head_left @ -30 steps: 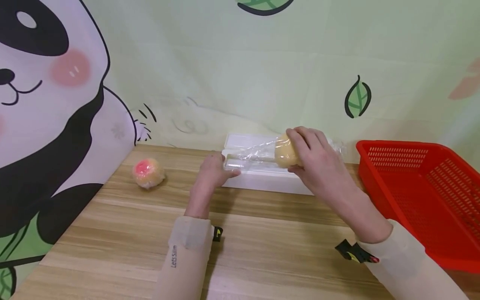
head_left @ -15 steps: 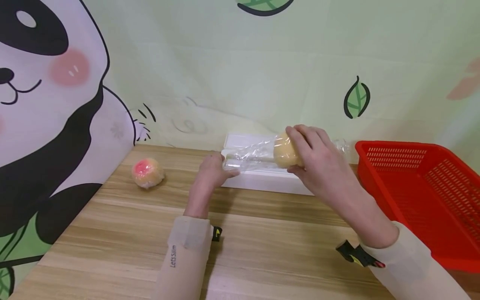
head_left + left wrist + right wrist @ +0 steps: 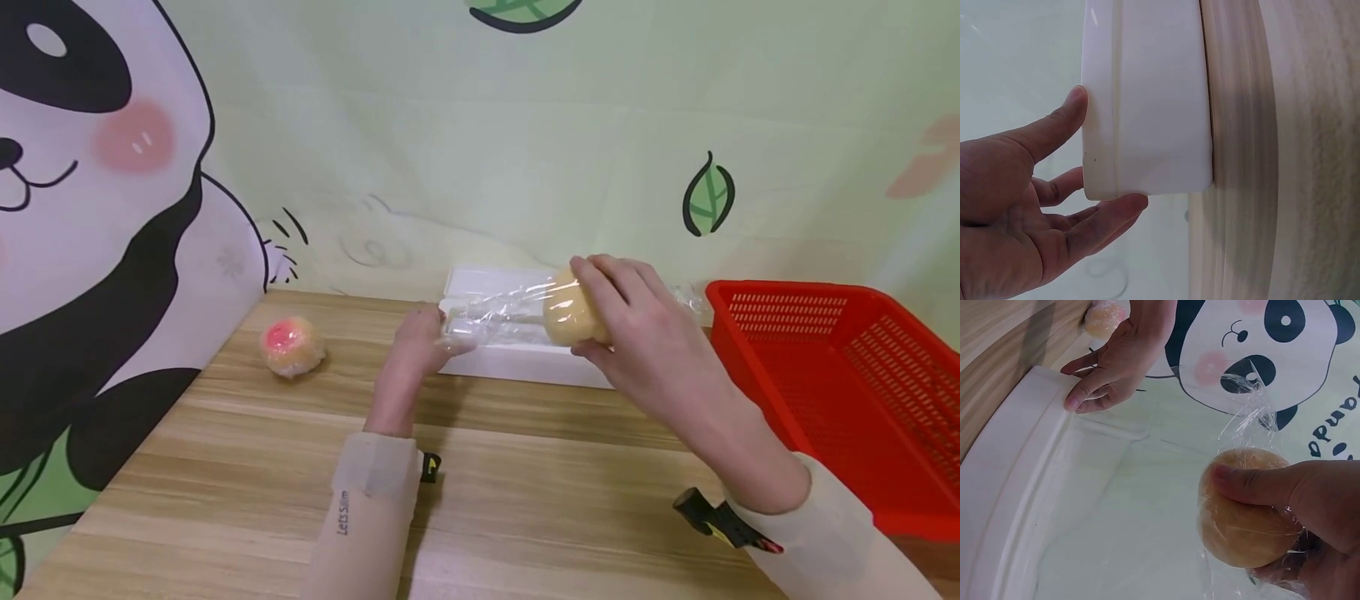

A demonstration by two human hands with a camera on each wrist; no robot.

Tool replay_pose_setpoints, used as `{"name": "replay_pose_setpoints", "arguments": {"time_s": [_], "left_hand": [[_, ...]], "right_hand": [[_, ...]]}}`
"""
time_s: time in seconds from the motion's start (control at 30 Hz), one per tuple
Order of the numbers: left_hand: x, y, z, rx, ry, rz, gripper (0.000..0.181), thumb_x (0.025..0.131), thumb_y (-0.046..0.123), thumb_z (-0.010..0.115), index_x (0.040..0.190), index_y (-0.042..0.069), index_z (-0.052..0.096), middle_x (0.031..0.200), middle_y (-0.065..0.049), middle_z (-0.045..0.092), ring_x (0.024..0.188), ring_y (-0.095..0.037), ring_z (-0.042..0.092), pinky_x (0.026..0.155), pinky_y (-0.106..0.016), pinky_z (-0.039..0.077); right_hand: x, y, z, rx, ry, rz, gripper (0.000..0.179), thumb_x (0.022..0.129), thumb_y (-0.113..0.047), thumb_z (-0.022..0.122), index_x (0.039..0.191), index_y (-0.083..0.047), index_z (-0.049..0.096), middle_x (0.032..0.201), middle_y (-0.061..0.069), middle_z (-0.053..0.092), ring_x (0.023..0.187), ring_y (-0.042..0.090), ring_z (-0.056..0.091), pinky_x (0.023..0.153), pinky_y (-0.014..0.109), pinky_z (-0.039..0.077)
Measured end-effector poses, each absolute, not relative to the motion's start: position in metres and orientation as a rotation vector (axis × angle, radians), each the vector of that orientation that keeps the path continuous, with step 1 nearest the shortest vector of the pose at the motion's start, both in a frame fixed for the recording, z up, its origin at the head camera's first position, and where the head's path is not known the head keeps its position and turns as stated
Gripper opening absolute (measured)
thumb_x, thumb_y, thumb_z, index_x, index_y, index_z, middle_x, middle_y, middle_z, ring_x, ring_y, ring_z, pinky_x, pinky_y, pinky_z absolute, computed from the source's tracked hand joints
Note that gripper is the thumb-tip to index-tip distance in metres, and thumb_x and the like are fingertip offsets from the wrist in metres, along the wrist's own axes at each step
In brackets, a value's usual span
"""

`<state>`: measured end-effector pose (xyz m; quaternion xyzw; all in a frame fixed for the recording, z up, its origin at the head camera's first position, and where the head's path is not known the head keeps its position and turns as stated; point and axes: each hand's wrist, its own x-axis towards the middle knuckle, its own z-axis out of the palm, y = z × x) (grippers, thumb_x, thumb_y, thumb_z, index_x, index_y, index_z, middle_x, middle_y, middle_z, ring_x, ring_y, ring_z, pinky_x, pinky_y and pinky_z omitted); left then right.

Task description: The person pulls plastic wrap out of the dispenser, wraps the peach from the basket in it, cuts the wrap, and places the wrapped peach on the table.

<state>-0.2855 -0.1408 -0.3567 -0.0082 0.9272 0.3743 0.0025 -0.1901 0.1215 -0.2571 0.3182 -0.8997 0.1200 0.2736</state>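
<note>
At the table's back, a long white cling film dispenser (image 3: 525,367) lies against the wall sheet. My left hand (image 3: 420,342) holds its left end, thumb on one edge and fingers at the end face, as the left wrist view shows. My right hand (image 3: 645,333) grips a pale yellow round fruit (image 3: 566,312) above the dispenser, thumb pressed on its near side. Clear film (image 3: 495,317) stretches from the dispenser to the fruit and lies wrinkled over it. In the right wrist view loose film (image 3: 1250,419) sticks up beside the fruit. My right palm hides the fruit's far side.
A film-wrapped round fruit with a pink patch (image 3: 292,346) sits on the wooden table (image 3: 525,483) at the left. A red perforated basket (image 3: 787,400) stands at the right. Behind the table hangs a pale green sheet (image 3: 525,167) with a printed panda.
The held fruit has turned a little, so more of its yellow side shows. My right forearm has shifted slightly down and to the right. My left hand keeps its hold on the dispenser.
</note>
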Motion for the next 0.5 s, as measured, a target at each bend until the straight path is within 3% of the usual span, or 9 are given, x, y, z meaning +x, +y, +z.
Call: {"name": "replay_pose_setpoints", "arguments": {"time_s": [0.13,0.3,0.5], "left_hand": [[-0.287,-0.141,-0.358,0.038,2.960,1.115,0.048,0.087,0.015,0.080,0.121,-0.011,0.058,0.109,-0.021,0.063,0.094,-0.033,0.059,0.087,-0.045,0.053],[-0.290,-0.144,-0.359,0.131,3.037,0.962,0.032,0.092,-0.008,0.058,0.123,-0.016,0.057,0.115,-0.026,0.062,0.103,-0.037,0.058,0.095,-0.046,0.051],[-0.292,-0.148,-0.360,0.104,2.949,1.105,0.030,0.105,-0.001,0.037,0.125,-0.015,0.055,0.122,-0.026,0.059,0.110,-0.039,0.058,0.099,-0.048,0.049]], "right_hand": [[-0.186,0.122,-0.258,0.866,-2.410,0.321,0.090,0.068,-0.006,0.097,0.145,0.001,0.050,0.136,0.022,0.057,0.123,0.039,0.053,0.090,0.053,0.056],[-0.181,0.123,-0.261,0.860,-2.444,0.331,0.099,0.066,-0.011,0.099,0.147,0.001,0.044,0.130,0.022,0.060,0.120,0.038,0.057,0.082,0.053,0.059],[-0.175,0.124,-0.267,0.840,-2.504,0.356,0.096,0.066,-0.014,0.099,0.144,0.002,0.044,0.122,0.022,0.064,0.117,0.038,0.060,0.081,0.055,0.059]]}}
